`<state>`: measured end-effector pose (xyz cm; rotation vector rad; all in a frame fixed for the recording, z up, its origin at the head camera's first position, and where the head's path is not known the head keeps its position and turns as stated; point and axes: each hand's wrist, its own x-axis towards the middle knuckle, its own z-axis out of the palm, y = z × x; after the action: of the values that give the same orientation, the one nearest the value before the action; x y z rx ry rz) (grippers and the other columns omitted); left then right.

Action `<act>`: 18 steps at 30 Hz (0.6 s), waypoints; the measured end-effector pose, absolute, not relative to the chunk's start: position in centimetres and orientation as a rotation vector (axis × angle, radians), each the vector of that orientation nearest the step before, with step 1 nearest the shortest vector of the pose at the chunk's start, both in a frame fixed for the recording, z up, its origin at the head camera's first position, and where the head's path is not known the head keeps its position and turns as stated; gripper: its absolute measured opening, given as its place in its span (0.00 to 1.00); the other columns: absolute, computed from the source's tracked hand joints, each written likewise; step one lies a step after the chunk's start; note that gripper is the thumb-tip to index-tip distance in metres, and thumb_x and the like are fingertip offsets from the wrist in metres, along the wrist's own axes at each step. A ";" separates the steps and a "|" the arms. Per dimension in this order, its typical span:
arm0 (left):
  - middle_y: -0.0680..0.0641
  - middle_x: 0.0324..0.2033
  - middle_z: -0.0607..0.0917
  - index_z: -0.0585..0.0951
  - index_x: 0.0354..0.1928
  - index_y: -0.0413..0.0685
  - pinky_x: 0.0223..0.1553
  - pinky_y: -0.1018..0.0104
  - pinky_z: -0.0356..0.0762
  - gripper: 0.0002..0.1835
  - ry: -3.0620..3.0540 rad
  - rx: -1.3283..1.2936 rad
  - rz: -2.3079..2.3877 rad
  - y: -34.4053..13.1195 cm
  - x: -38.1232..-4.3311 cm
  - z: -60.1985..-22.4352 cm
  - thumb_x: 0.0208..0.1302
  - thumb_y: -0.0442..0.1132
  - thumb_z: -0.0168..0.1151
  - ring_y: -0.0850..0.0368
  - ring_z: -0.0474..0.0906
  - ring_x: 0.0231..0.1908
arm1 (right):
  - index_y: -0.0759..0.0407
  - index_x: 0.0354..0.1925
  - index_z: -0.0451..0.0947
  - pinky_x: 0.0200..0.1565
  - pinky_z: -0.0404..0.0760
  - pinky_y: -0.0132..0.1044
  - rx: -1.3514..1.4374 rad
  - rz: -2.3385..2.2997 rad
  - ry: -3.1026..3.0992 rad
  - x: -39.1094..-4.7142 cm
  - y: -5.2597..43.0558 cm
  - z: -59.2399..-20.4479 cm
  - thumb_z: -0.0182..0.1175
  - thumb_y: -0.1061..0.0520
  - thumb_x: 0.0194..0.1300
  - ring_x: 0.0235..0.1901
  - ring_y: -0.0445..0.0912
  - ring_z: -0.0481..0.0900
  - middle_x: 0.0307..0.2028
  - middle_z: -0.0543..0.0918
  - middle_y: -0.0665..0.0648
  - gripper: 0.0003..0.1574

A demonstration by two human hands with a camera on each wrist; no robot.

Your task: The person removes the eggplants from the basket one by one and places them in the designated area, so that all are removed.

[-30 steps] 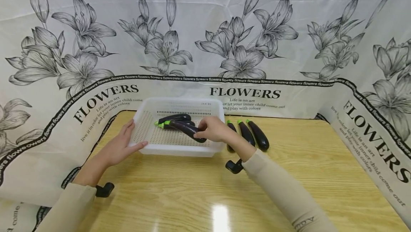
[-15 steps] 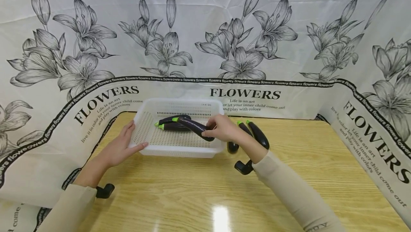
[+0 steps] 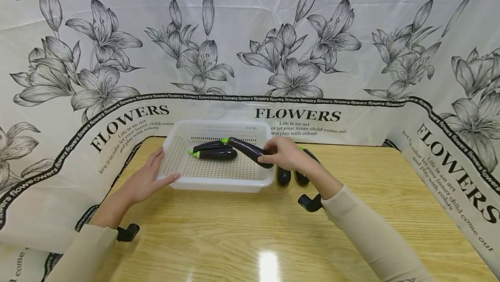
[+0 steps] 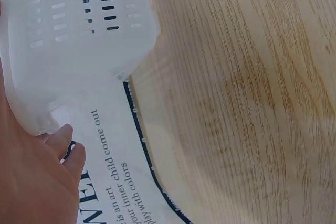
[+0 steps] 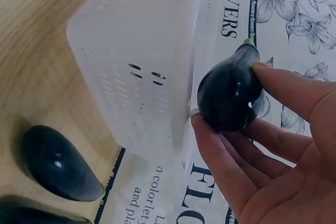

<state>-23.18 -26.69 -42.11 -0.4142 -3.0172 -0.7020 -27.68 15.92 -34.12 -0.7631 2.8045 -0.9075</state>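
Observation:
A white perforated plastic basket (image 3: 222,183) stands at the back of the table. My left hand (image 3: 145,180) grips its near-left corner, thumb on the front rim; the left wrist view has fingertips curling at the edge of the basket (image 4: 68,66). Two dark purple eggplants (image 3: 216,155) with green stems lie inside. Above the basket's right part, my right hand (image 3: 288,156) pinches a third eggplant (image 3: 248,148) by its thick end, stem pointing left. In the right wrist view, thumb and fingers surround this eggplant (image 5: 228,98) beside the rim.
Right of the basket, several eggplants (image 3: 283,177) lie on the wooden table (image 3: 218,230), partly hidden by my right hand and wrist. A flower-printed cloth (image 3: 304,126) rises behind and along both sides. Black wrist mounts (image 3: 310,203) stick out from my sleeves.
My right hand has carried its eggplant rightward and slightly back, from over the middle of the basket to the right rim. The left hand and basket have stayed put.

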 end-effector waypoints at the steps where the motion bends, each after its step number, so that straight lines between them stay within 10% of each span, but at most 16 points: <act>1: 0.37 0.81 0.40 0.40 0.81 0.37 0.65 0.29 0.63 0.57 -3.017 -0.414 -0.704 -26.7 -23.2 -42.1 0.72 0.70 0.51 0.25 0.58 0.71 | 0.64 0.42 0.87 0.42 0.82 0.41 -0.758 -0.910 2.811 -27.7 16.1 -34.1 0.71 0.50 0.65 0.35 0.45 0.82 0.35 0.87 0.54 0.17; 18: 0.35 0.81 0.41 0.40 0.81 0.36 0.64 0.28 0.65 0.55 -3.010 -0.431 -0.693 -26.7 -23.0 -42.0 0.72 0.68 0.52 0.24 0.59 0.70 | 0.65 0.41 0.86 0.38 0.81 0.40 -0.656 -0.968 2.814 -27.4 21.0 -34.9 0.71 0.53 0.64 0.31 0.45 0.81 0.32 0.87 0.55 0.15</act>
<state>-23.03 -26.74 -42.02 -0.4306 -3.0101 -0.6928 -27.39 20.97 -34.87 -0.6563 2.8136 -0.9685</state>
